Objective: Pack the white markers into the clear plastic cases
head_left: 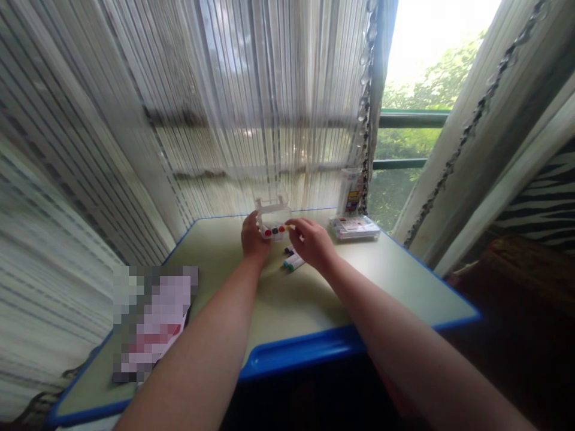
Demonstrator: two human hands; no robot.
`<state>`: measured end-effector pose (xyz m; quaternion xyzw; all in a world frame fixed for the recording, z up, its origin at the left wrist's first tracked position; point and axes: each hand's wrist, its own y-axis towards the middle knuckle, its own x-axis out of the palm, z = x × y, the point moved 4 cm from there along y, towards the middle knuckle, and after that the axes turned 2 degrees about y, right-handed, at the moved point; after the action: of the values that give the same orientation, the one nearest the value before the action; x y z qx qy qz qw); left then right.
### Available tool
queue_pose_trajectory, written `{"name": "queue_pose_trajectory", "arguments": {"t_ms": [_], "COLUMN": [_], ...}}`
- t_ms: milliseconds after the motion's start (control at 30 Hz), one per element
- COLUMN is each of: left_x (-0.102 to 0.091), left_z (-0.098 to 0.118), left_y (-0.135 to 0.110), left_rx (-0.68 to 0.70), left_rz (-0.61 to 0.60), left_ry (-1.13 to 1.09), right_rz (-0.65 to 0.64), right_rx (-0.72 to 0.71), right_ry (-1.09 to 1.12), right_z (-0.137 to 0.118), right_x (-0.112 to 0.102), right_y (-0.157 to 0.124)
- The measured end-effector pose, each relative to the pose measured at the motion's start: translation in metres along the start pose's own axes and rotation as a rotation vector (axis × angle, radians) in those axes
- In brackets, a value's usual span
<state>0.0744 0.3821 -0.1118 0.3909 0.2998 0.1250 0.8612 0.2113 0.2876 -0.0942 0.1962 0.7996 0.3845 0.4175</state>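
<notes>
A clear plastic case with its lid raised is tilted up above the far part of the table. My left hand is wrapped round its left side. Inside show round marker ends in red and a dark colour. At the case's right edge, my right hand is closed, its fingertips at a yellow-ended marker. Just below the hands, several loose white markers with teal and purple ends lie on the table, partly covered by my right hand.
The pale table has a blue rim and a blue front tray. A closed clear box lies at the back right, with a clear bag behind it. A blurred-out flat item lies at left. String curtains hang behind.
</notes>
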Motion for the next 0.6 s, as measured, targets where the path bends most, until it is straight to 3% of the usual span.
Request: {"name": "queue_pose_trajectory", "arguments": {"t_ms": [100, 167, 367, 600], "left_x": [0.003, 0.005, 0.008, 0.005], "left_z": [-0.007, -0.011, -0.016, -0.012], "left_y": [0.002, 0.003, 0.005, 0.003], "left_rx": [-0.019, -0.025, -0.050, -0.048], "left_rz": [0.014, 0.027, 0.024, -0.005], "left_ry": [0.013, 0.021, 0.034, 0.060], "right_rz": [0.003, -0.104, -0.498, -0.544], "right_rx": [0.231, 0.297, 0.333, 0.299], "right_ry": [-0.093, -0.183, -0.298, -0.305], "right_z": [0.022, 0.034, 0.051, 0.054], "right_x": [0.000, 0.006, 0.028, 0.035], "right_y": [0.002, 0.002, -0.005, -0.007]}}
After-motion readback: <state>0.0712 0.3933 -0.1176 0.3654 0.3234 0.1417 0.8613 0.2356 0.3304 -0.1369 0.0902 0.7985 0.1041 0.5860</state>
